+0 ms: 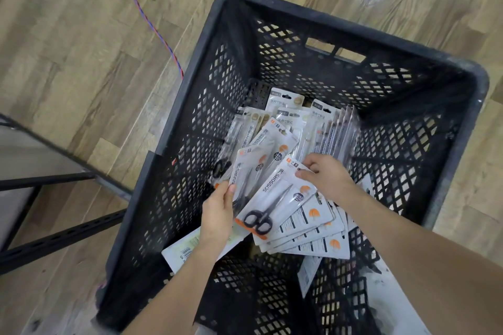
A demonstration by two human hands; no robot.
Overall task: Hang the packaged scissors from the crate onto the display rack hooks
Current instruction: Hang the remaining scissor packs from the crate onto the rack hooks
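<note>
A black lattice crate (pixel 190 128) stands on the floor below me, and both my hands are inside it. Several white scissors packages (pixel 283 128) lie fanned across its bottom, some face down. My left hand (pixel 217 212) grips the lower left edge of a small fanned bunch of packages (pixel 246 171). My right hand (pixel 324 174) pinches the top end of the front package (pixel 275 196), which shows black-handled scissors and the word SCISSORS. No display hooks are in view.
A dark metal rack frame (pixel 54 179) with a slotted bar stands at the left, close to the crate's corner. A red and blue twisted cable (pixel 152 24) runs over the wooden plank floor (pixel 68 49) to the crate's far left side.
</note>
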